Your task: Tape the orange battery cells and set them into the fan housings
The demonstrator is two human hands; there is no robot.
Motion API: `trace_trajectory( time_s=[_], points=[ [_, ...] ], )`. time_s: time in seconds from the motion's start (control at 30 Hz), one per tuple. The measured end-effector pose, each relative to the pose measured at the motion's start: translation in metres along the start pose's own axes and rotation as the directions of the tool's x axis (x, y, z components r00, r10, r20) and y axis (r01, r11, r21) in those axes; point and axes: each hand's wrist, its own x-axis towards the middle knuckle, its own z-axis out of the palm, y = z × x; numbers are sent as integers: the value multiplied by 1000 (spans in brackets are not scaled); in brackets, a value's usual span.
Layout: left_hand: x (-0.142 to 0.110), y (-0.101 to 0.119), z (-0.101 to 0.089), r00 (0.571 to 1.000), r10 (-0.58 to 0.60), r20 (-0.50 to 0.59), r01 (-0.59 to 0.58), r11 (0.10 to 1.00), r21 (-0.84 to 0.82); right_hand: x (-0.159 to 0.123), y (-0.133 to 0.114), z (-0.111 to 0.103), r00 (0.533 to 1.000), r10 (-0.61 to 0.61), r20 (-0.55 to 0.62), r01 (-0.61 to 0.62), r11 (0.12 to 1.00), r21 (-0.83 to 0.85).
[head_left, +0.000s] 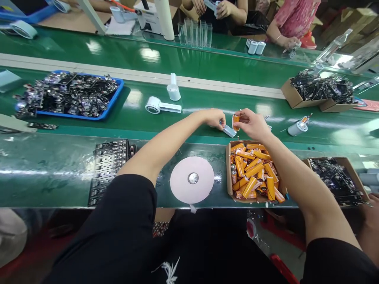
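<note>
My left hand [214,118] is closed on the end of a light blue plastic fan housing [229,131], over the green belt. In my right hand [252,123] an orange-wrapped battery [236,123] is pinched upright between thumb and fingers, right at the housing's far end. Whether the battery touches the housing I cannot tell, and part of the housing is hidden behind that hand. Below my right wrist stands a cardboard box [229,173] heaped with orange batteries. A round pale pink disc [180,179] with a metal centre lies on the bench left of the box.
On the belt lie light blue fan housings [153,105] and a blue tray [111,106] piled with circuit boards. Stacked boards [103,165] sit on the bench at left. Boxes of boards [299,98] stand at right. Co-workers' hands [223,9] are across the line.
</note>
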Motion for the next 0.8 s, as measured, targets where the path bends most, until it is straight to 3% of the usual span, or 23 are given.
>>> trace_trajectory(
  time_s=[0.13, 0.23, 0.37, 0.47, 0.57, 0.8],
  points=[
    [2, 1, -2, 998, -38, -48, 30, 985, -169, -1, 13, 2, 999, 30, 43, -29, 999, -25],
    [7, 8, 3, 984, -105, -143, 81, 983, -164, 1, 14, 5, 993, 26, 112, -4, 981, -194],
    [19, 16, 14, 961, -186, -206, 156, 976, -154, 6, 5, 8, 968, 55, 245, 94, 827, -555],
    [25, 21, 21, 939, -245, -241, 211, 965, -157, 8, -4, 10, 940, 134, 313, 139, 688, -713],
    [26, 27, 23, 922, -282, -266, 242, 954, -175, 10, -7, 12, 933, 195, 303, 116, 632, -766],
    [26, 42, 22, 894, -331, -301, 272, 936, -224, 8, -1, 10, 915, 238, 327, 113, 627, -771]
  ],
)
